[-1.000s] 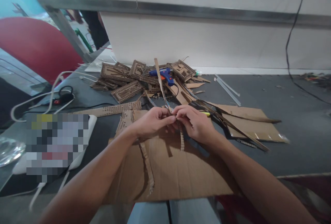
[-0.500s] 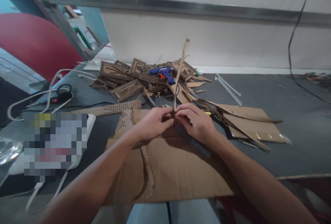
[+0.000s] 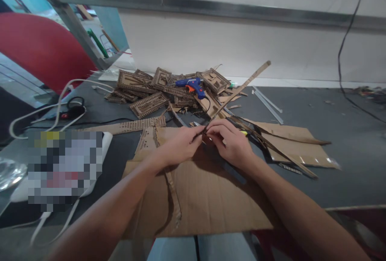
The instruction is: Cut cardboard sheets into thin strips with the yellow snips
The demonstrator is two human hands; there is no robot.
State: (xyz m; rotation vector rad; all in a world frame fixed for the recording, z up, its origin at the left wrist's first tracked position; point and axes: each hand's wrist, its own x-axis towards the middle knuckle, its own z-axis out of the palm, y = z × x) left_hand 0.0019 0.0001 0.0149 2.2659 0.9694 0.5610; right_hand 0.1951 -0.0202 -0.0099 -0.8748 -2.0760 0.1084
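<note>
- Both hands meet over the brown cardboard sheet (image 3: 217, 200), fingertips nearly closed. The left hand (image 3: 181, 144) pinches the near end of a narrow cardboard strip (image 3: 251, 78), and the right hand (image 3: 233, 142) grips it just beside, thumb and fingers drawn together. What exactly sits between the fingertips I can't make out.
- That strip, thin, flat and slightly bowed, slants up from the hands toward one or two o'clock.
- From eleven to twelve o'clock lies a heap of small cardboard panels (image 3: 147, 105), mostly rectangular, with ridged, fluted borders and raised bits inside; I'd call many of them finished or close to it.
- The piece in hand looks only partly worked to me, its long tail hanging free of any panel.
- A blue glue gun (image 3: 197, 89) lies on the heap at twelve; clear, slim sticks (image 3: 267, 105) lie on the dark bench (image 3: 340, 180) toward two.
- Plenty of stock seems left: a smooth board with shiny tape (image 3: 291, 138) at three, a curling ribbed strip (image 3: 174, 196) at seven and torn fluted cardboard (image 3: 129, 127) at nine.
</note>
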